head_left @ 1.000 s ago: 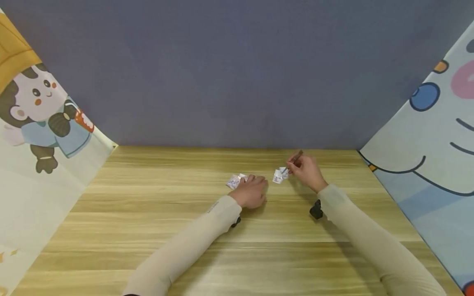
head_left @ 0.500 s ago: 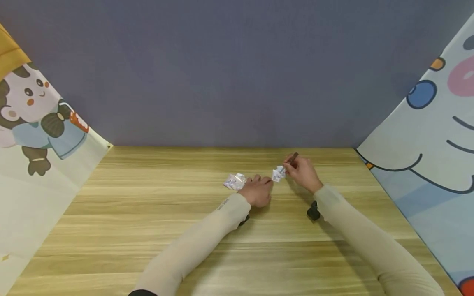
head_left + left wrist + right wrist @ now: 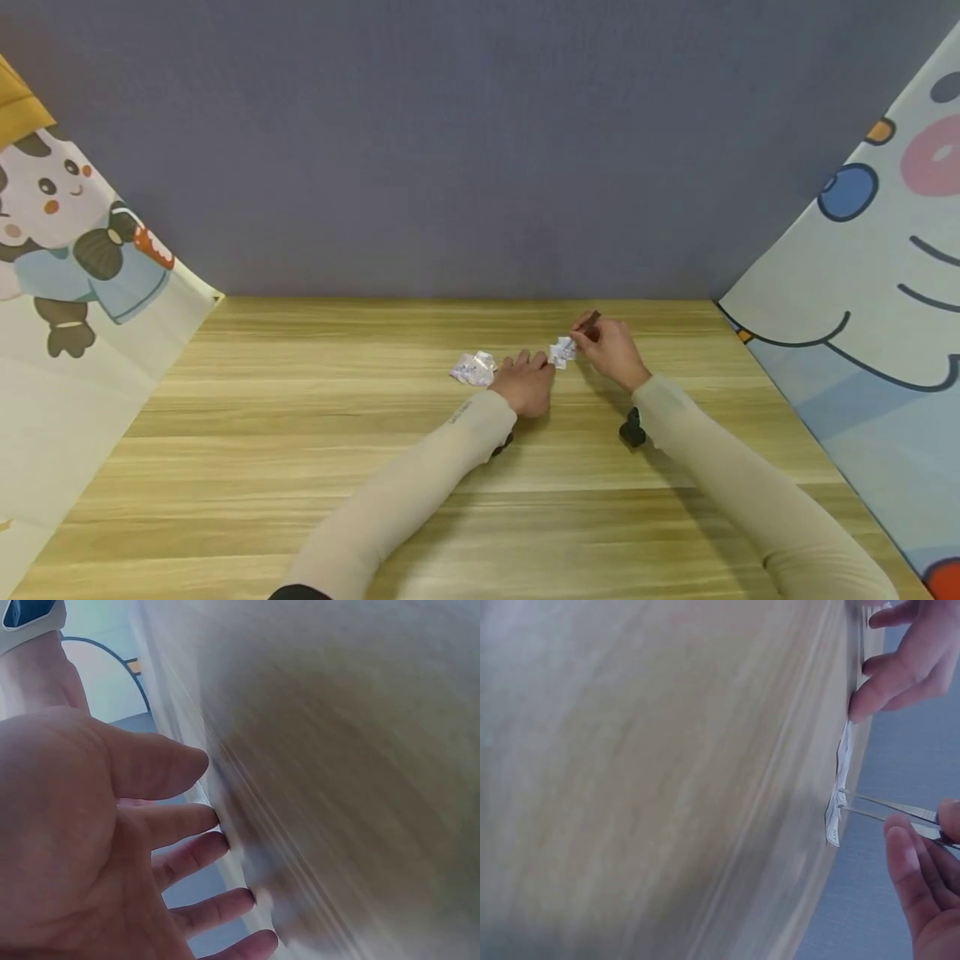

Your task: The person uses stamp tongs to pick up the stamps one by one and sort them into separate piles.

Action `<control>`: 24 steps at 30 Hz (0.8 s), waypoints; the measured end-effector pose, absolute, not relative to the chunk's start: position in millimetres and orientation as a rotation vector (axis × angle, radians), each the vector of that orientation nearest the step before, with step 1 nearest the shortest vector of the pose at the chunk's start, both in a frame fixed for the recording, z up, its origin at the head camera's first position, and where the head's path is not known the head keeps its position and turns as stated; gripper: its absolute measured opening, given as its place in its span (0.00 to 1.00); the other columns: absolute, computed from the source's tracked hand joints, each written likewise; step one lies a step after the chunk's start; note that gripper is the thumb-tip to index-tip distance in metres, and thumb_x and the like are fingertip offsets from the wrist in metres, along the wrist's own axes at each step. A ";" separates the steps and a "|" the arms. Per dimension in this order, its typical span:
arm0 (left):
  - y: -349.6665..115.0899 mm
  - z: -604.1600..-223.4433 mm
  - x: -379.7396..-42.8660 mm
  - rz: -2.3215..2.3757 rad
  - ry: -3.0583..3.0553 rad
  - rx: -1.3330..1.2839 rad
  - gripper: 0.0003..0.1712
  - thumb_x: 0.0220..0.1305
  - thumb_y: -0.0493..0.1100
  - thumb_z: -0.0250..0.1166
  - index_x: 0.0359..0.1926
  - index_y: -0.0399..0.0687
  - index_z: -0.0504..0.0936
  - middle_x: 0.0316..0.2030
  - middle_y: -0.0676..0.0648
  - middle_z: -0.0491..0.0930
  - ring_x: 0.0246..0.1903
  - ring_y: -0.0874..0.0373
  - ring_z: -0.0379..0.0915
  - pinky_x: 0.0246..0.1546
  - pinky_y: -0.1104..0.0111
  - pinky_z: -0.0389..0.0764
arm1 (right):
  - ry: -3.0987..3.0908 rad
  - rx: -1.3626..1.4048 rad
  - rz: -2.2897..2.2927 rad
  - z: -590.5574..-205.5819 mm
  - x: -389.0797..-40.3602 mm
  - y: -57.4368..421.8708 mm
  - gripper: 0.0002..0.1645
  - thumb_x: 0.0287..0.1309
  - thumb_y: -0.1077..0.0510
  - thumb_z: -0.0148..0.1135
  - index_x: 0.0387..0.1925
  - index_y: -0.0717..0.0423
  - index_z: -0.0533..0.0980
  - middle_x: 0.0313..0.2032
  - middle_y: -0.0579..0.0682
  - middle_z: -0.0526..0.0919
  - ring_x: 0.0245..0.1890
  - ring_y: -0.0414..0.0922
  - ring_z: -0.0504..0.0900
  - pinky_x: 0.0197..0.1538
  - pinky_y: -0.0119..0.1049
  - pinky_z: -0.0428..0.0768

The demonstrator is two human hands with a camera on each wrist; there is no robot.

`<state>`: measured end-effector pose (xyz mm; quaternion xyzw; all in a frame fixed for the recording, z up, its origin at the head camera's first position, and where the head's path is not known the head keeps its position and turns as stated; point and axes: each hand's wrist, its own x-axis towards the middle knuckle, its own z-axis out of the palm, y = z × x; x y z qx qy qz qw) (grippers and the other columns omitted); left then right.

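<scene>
My right hand (image 3: 613,354) pinches a pair of metal tweezers (image 3: 922,814) with a dark grip end. The two tweezer tips stand slightly apart at a small white printed paper piece (image 3: 843,759) on the table. In the head view this piece (image 3: 561,352) looks like overlapping small squares. My left hand (image 3: 525,385) lies palm down just left of it, fingers extended. One fingertip rests right at the paper's edge in the right wrist view. The left wrist view shows the left fingers (image 3: 191,859) spread with nothing held.
A second group of white, purple-printed pieces (image 3: 474,367), glossy in part, lies on the wooden table (image 3: 300,467) just left of the left hand. A grey panel (image 3: 465,150) rises at the table's back edge, with cartoon-printed panels (image 3: 870,333) on both sides.
My left hand has slid right, off the left group of pieces, up to the right-hand paper piece. The right hand with the tweezers has shifted slightly left, and the head view has moved a little.
</scene>
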<state>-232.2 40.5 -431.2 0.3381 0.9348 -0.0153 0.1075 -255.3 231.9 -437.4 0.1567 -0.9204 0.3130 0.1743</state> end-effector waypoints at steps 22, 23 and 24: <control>-42.8 -420.7 -232.8 0.096 2.766 0.972 0.28 0.72 0.48 0.48 0.71 0.49 0.59 0.69 0.47 0.54 0.68 0.50 0.48 0.63 0.52 0.54 | -2.500 0.534 1.001 -424.5 -252.1 191.3 0.09 0.60 0.57 0.64 0.39 0.58 0.81 0.28 0.46 0.83 0.24 0.39 0.80 0.27 0.36 0.78; -46.8 -420.6 -232.1 0.098 2.767 0.971 0.28 0.72 0.48 0.48 0.70 0.48 0.59 0.69 0.47 0.54 0.67 0.50 0.48 0.63 0.52 0.55 | -2.496 0.561 0.998 -424.1 -251.7 186.6 0.09 0.60 0.57 0.64 0.39 0.58 0.81 0.28 0.46 0.83 0.24 0.38 0.80 0.27 0.35 0.78; -50.2 -420.3 -231.1 0.097 2.772 0.973 0.29 0.72 0.49 0.48 0.70 0.48 0.59 0.69 0.46 0.55 0.67 0.50 0.49 0.63 0.51 0.55 | -2.493 0.589 1.000 -423.9 -251.2 181.8 0.09 0.60 0.57 0.64 0.39 0.58 0.82 0.28 0.46 0.83 0.24 0.37 0.80 0.27 0.34 0.78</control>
